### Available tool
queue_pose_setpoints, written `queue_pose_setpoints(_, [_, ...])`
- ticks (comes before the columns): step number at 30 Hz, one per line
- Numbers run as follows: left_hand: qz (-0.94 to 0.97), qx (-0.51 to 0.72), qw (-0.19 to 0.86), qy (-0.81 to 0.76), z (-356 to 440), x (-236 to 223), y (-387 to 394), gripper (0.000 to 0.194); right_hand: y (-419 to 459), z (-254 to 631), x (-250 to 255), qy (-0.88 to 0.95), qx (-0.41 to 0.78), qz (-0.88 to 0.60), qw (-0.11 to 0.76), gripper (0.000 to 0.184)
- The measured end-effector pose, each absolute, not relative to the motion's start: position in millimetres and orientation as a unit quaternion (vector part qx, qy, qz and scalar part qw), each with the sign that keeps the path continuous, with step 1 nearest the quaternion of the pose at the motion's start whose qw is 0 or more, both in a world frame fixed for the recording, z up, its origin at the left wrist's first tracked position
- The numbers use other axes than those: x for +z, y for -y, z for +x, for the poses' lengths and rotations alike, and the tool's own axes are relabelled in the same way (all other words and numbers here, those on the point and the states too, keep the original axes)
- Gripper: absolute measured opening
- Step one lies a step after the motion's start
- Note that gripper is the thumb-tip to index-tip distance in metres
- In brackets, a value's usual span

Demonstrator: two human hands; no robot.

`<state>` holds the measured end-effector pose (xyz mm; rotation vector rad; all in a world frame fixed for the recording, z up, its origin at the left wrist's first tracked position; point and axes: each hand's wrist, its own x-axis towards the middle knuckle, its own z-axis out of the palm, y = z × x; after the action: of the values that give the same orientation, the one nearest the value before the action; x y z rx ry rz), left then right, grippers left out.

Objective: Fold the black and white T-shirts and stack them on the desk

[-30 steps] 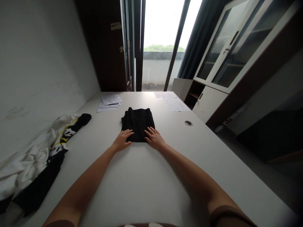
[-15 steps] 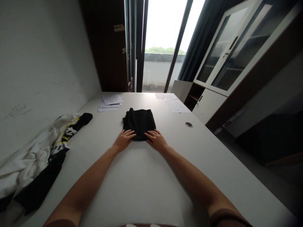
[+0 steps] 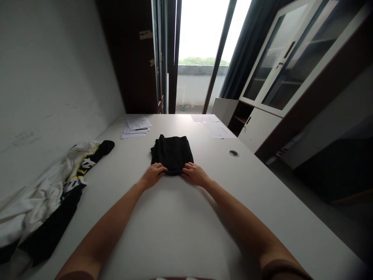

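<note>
A folded black garment (image 3: 172,153) lies on the white table (image 3: 180,217) in front of me. My left hand (image 3: 153,175) grips its near left corner, fingers curled round the edge. At the near right corner my right hand (image 3: 195,174) does the same, fingers closed on the fabric. Both arms stretch forward over the table.
A heap of white, black and yellow clothes (image 3: 46,194) lies at the table's left edge by the wall. Papers (image 3: 135,126) lie at the far left, more sheets (image 3: 211,126) at the far right. A round cable hole (image 3: 233,153) sits right of the garment. Cabinets stand to the right.
My hands lay flat with fingers spread on the garment's near edge. Now the fingers have curled and closed on its near corners.
</note>
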<state>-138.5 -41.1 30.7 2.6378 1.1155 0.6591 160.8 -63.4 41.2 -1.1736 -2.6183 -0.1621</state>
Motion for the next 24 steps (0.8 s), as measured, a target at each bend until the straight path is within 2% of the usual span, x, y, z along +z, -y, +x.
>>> queue_pose_setpoints(5, [0.89, 0.233, 0.095, -0.379, -139, 28, 45, 0.032, 67, 161, 38, 0.896, -0.031, -0.415, 0.156, 0.024])
queue_pose_setpoints(9, [0.894, 0.241, 0.08, -0.369, -142, 23, 44, 0.05, 66, 164, 29, 0.898, -0.004, -0.394, 0.195, 0.052])
queue_pose_setpoints(11, [0.897, 0.228, 0.091, -0.368, -147, 20, 40, 0.058, 64, 166, 25, 0.902, 0.021, -0.389, 0.187, 0.06])
queue_pose_setpoints(18, [0.899, 0.204, 0.119, -0.368, -162, 14, 26, 0.073, 59, 169, 19, 0.897, 0.045, -0.399, 0.184, 0.057])
queue_pose_setpoints(24, [0.888, 0.198, 0.101, -0.402, -160, 15, 27, 0.062, 56, 168, 21, 0.894, 0.041, -0.404, 0.191, 0.049])
